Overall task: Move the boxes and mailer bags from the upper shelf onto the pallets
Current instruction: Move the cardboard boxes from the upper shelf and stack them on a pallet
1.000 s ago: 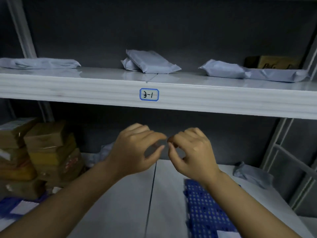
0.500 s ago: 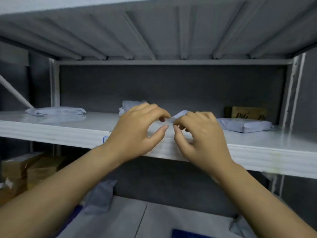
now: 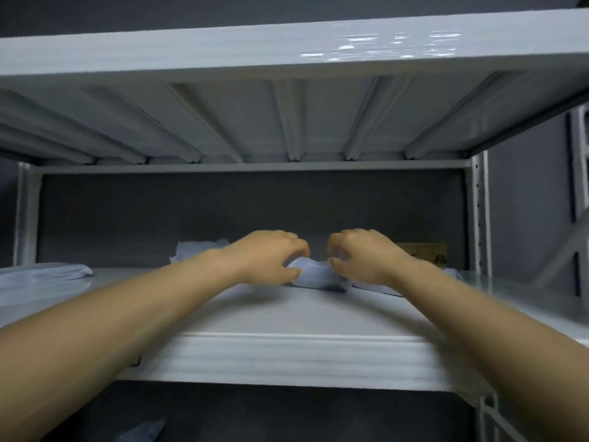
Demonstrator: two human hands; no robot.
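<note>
Grey plastic mailer bag [image 3: 314, 277] being picked off the upper shelf [image 3: 287, 317].

The shelf's painted metal deck runs smooth and glossy beneath both forearms. Mid-depth, the left hand [image 3: 267, 256] pinches the crumpled bag's left end, fingers curled over and thumb beneath; the right hand [image 3: 366, 256] seems to pinch the other end, though blur hides the contact. This looks like the pick-up step: next the limp pouch must be lifted clear and carried down to the pallets, which are out of view. Further back lie another puffy bag [image 3: 197, 250] and a stiff cardboard box [image 3: 424, 253] by the rear wall.
</note>
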